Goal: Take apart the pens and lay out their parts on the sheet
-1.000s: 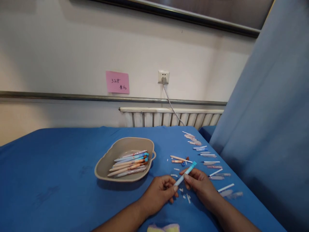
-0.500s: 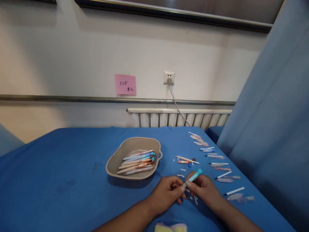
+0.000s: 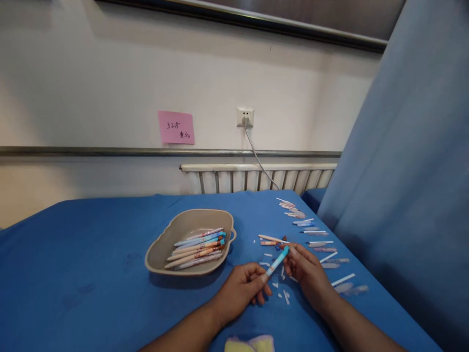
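A light blue pen barrel (image 3: pixel 277 262) with a turquoise top slants between both hands over the blue-covered table. My left hand (image 3: pixel 244 287) pinches its lower end between thumb and fingers. At the turquoise upper end, the fingertips of my right hand (image 3: pixel 306 274) are closed on it. Small white scraps (image 3: pixel 286 297) lie on the cloth below and between the hands. Just beyond the right hand are a beige pen barrel (image 3: pixel 270 238) and a short orange piece (image 3: pixel 268 243).
A grey-beige basket (image 3: pixel 154 256) holding several pens stands left of the hands. Rows of pen parts (image 3: pixel 318 232) run along the table's right side. A yellow cloth (image 3: pixel 249 344) lies at the near edge. A blue curtain (image 3: pixel 399 146) hangs at the right.
My right hand has moved from the lower part of the barrel up to its turquoise end. The view has shifted a little to the right.
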The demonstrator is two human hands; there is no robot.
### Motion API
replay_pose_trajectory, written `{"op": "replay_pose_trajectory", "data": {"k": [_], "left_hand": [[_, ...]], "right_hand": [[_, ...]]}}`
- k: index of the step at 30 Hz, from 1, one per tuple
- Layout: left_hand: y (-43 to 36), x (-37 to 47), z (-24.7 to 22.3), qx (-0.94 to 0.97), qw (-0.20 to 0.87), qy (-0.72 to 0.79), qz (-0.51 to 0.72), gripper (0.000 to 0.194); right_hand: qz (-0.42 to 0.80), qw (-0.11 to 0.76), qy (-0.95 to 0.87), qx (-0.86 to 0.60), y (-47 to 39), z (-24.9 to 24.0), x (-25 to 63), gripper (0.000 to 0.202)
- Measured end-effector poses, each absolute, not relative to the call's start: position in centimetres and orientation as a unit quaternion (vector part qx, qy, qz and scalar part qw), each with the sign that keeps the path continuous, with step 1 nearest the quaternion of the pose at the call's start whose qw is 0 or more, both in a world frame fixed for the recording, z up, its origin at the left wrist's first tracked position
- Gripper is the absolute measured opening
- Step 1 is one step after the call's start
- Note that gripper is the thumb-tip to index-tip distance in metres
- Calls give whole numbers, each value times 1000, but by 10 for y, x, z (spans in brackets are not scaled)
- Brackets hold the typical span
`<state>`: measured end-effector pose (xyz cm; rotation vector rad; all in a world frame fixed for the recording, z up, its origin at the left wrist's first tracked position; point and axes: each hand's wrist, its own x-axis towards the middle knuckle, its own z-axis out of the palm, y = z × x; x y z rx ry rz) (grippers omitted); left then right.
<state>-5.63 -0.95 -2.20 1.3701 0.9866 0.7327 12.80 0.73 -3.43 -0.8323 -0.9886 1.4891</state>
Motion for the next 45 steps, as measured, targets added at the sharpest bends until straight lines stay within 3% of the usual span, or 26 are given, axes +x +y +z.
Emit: {"op": "replay_pose_trajectory", "data": {"k": [8,22,29,35,41,45], "left_hand": [[-10,-60,-18,598,639,397,277,40],[-12,-59,-21,601,640,396,268,36],[-23,-68,25,594,620,399,321,31],[0,-128,78,634,458,518,346,35],[37,-188,74,728,165,641,181,33],[47,-199,61,753,83,650,66,28]], "right_hand": [[610,536,-430,-394,10,-37,128,33],[567,468,-545,-404,8,-40,128,36],[603,522,-481,-364,11,-46,132,42],[575,626,-354,-389,26,-37,144,41],[567,653,-300,-403,35,-40,149,38],[568,654,-307,-396,36,-41,147,38]]}}
